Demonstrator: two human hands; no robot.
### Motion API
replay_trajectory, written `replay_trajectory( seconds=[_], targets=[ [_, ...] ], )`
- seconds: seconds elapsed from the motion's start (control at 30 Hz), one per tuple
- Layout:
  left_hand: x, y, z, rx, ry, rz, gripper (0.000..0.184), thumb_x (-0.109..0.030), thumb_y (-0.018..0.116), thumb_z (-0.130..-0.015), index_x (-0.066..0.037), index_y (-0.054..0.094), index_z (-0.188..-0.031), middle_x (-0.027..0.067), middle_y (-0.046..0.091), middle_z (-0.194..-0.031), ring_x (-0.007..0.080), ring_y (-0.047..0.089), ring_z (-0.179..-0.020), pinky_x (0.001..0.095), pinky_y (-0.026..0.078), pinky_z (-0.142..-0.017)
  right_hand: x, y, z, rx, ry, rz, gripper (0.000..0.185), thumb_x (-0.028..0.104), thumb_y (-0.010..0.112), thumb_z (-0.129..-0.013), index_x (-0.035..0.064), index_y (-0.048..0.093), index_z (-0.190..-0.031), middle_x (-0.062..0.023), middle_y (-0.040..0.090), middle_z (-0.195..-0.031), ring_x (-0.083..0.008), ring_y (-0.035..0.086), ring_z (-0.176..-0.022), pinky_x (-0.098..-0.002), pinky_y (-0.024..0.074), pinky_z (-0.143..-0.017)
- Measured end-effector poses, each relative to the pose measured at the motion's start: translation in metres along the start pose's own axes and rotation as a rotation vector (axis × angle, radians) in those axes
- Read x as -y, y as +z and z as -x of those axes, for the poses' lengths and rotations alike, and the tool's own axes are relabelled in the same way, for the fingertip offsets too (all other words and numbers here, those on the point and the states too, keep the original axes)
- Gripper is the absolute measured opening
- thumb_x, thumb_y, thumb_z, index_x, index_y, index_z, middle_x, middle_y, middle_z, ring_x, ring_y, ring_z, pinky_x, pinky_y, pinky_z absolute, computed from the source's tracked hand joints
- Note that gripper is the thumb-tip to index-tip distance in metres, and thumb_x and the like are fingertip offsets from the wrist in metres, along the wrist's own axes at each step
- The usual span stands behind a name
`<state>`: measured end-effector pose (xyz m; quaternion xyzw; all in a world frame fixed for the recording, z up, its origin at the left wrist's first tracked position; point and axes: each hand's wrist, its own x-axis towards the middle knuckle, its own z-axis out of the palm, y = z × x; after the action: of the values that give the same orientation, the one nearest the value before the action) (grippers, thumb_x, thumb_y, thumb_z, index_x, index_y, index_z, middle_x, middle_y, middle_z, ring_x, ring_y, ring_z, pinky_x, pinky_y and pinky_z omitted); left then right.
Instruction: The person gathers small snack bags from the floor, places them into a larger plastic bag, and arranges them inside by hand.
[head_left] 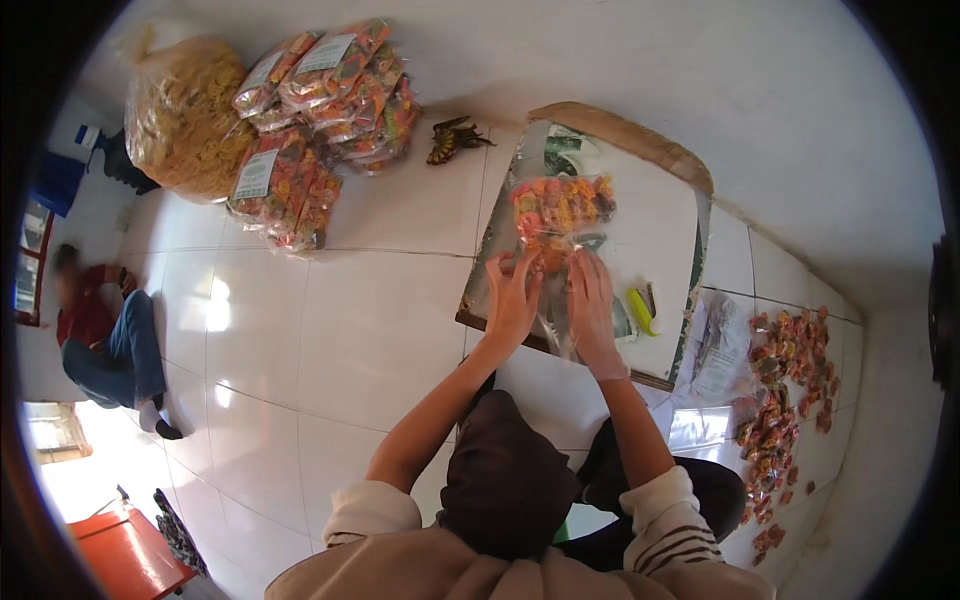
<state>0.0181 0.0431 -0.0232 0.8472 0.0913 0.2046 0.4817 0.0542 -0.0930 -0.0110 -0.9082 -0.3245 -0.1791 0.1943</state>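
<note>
A clear plastic bag point(562, 205) with several small orange, red and yellow snack packs inside lies on a low white board point(660, 240). My left hand point(513, 300) has its fingers bent and closed on the near part of the bag. My right hand point(592, 305) grips the same bag from the other side, its fingers long and pressed together. Between my hands the loose plastic hangs toward me over the board's edge. A yellow-green handled tool point(643, 310), perhaps a cutter, lies on the board right of my right hand.
Filled, labelled bags point(335, 90) are stacked at the back left beside a big sack of yellowish pieces point(190, 120). A butterfly-like thing point(456, 141) lies on the tiles. Loose small packs point(780, 400) and plastic sheets point(722, 345) are at right. A person point(115, 330) sits far left.
</note>
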Motion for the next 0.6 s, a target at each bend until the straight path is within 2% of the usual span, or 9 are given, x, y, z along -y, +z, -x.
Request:
replay_trajectory(
  seconds=[0.1,0.23,0.3,0.37,0.43,0.47,0.5,0.53,0.6],
  targets=[
    [0.004,0.002,0.001,-0.002,0.022,-0.067,0.034,-0.009,0.055,-0.083,-0.014,0.048,-0.116,0.0180,0.031,-0.113,0.0289,0.049,-0.085,0.0370,0.043,-0.078,0.003,-0.002,0.013,0.118,0.178,0.197,0.066,0.021,0.063,-0.075,0.0054,0.033,-0.132,-0.0087,0.032,-0.135,-0.0285,0.037,-0.111,-0.0416,0.0338,-0.089],
    [-0.003,0.001,0.001,0.013,-0.027,-0.066,0.035,-0.011,0.056,-0.082,-0.014,0.048,-0.116,0.0175,0.032,-0.112,0.0309,0.045,-0.093,0.0401,0.040,-0.080,0.003,-0.004,0.019,0.188,0.254,0.131,0.074,0.022,0.066,-0.072,0.0052,0.029,-0.134,-0.0083,0.035,-0.134,-0.0286,0.037,-0.111,-0.0421,0.0339,-0.088],
    [-0.008,0.001,0.000,-0.060,0.039,-0.280,0.036,-0.013,0.058,-0.081,-0.016,0.049,-0.116,0.0181,0.033,-0.113,0.0328,0.038,-0.102,0.0456,0.034,-0.087,-0.001,-0.007,0.023,0.205,0.281,0.009,0.070,0.020,0.066,-0.072,0.0037,0.032,-0.131,-0.0089,0.038,-0.129,-0.0295,0.039,-0.108,-0.0420,0.0350,-0.087],
    [-0.010,0.003,-0.011,-0.096,0.098,-0.240,0.037,-0.017,0.057,-0.082,-0.018,0.048,-0.117,0.0165,0.032,-0.119,0.0334,0.034,-0.109,0.0489,0.028,-0.092,-0.005,-0.008,0.023,0.221,0.317,-0.115,0.066,0.018,0.066,-0.072,0.0023,0.035,-0.129,-0.0095,0.041,-0.125,-0.0305,0.040,-0.105,-0.0418,0.0360,-0.086],
    [-0.015,0.004,-0.030,-0.134,0.149,-0.200,0.038,-0.020,0.057,-0.082,-0.020,0.048,-0.119,0.0150,0.031,-0.125,0.0340,0.029,-0.116,0.0522,0.023,-0.096,-0.010,-0.007,0.021,0.069,0.241,-0.053,0.054,0.006,0.061,-0.075,0.0068,0.042,-0.125,-0.0120,0.043,-0.113,-0.0294,0.043,-0.093,-0.0385,0.0400,-0.082],
    [-0.019,0.003,-0.044,-0.061,0.262,-0.263,0.040,-0.027,0.056,-0.082,-0.021,0.047,-0.120,0.0110,0.030,-0.130,0.0334,0.025,-0.122,0.0545,0.017,-0.099,-0.010,-0.005,0.020,0.072,0.242,-0.051,0.054,0.006,0.061,-0.075,0.0068,0.042,-0.125,-0.0120,0.043,-0.113,-0.0294,0.043,-0.093,-0.0385,0.0400,-0.082],
    [-0.022,0.003,-0.057,0.011,0.374,-0.326,0.042,-0.034,0.056,-0.082,-0.023,0.047,-0.122,0.0071,0.030,-0.135,0.0327,0.020,-0.127,0.0568,0.012,-0.101,-0.006,-0.002,0.018,-0.067,0.238,0.007,0.051,0.005,0.061,-0.074,0.0083,0.045,-0.123,-0.0121,0.044,-0.107,-0.0288,0.044,-0.091,-0.0380,0.0408,-0.079],
    [-0.017,0.006,-0.066,0.011,0.373,-0.326,0.042,-0.034,0.056,-0.082,-0.023,0.047,-0.122,0.0071,0.030,-0.135,0.0327,0.020,-0.127,0.0568,0.012,-0.101,-0.003,0.001,0.016,-0.207,0.232,0.066,0.049,0.004,0.061,-0.073,0.0098,0.048,-0.120,-0.0122,0.044,-0.100,-0.0281,0.045,-0.088,-0.0376,0.0417,-0.076],
    [-0.011,0.014,-0.079,0.150,0.542,-0.462,0.049,-0.046,0.054,-0.080,-0.027,0.045,-0.125,0.0007,0.032,-0.137,0.0294,0.013,-0.132,0.0612,0.005,-0.101,0.002,0.011,0.009,-0.187,0.341,0.037,0.050,0.001,0.059,-0.073,0.0109,0.048,-0.120,-0.0122,0.044,-0.098,-0.0279,0.046,-0.087,-0.0377,0.0423,-0.074]
  ],
)
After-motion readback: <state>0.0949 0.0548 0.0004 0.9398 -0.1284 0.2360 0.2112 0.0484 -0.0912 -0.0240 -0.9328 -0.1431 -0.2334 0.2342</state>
